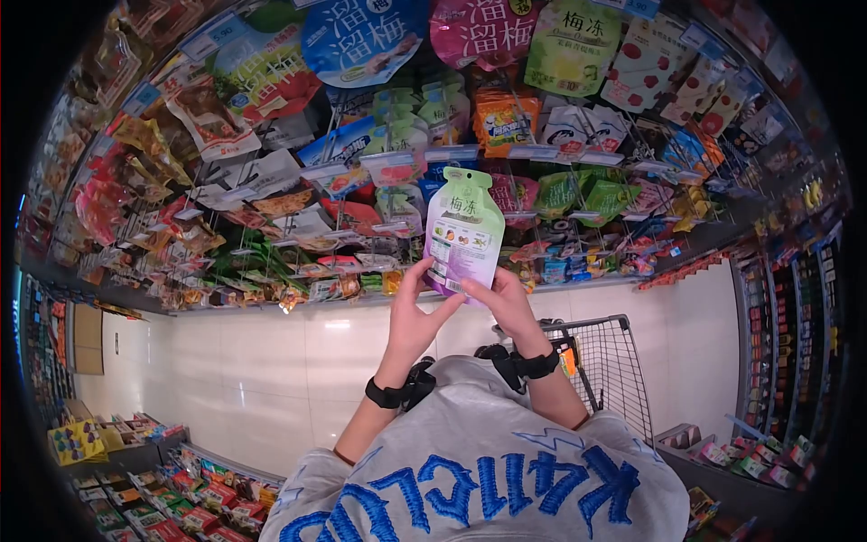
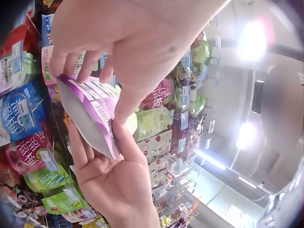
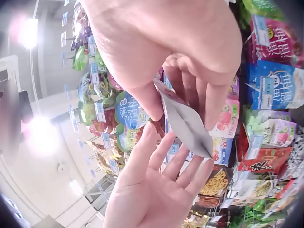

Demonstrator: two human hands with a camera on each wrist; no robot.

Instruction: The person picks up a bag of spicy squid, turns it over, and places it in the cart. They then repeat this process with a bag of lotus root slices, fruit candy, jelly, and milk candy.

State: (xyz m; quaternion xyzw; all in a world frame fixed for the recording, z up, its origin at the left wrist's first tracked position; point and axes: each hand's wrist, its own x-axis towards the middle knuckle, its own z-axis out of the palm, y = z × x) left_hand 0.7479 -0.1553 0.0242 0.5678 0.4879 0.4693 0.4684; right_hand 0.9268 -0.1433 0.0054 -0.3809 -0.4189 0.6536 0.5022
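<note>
A green-and-purple plum jelly pouch (image 1: 463, 230) is held upright in front of the person, its barcode side facing the head camera. My right hand (image 1: 508, 312) pinches its lower right part, thumb on the printed face and fingers behind. At the lower left edge is my left hand (image 1: 417, 316), its fingertips touching the pouch. In the right wrist view the left hand's fingers (image 3: 179, 164) look fairly straight along the pouch's grey bottom, the thumb standing apart. The folded bottom of the jelly pouch (image 2: 85, 118) also shows in the left wrist view.
A shelf of hanging snack bags (image 1: 361, 45) rises ahead, with similar jelly pouches (image 1: 442, 113) on its hooks. A wire shopping cart (image 1: 619, 370) stands right of the person on the pale tiled floor (image 1: 262, 379). Low bins of packets (image 1: 199, 497) lie behind at the left.
</note>
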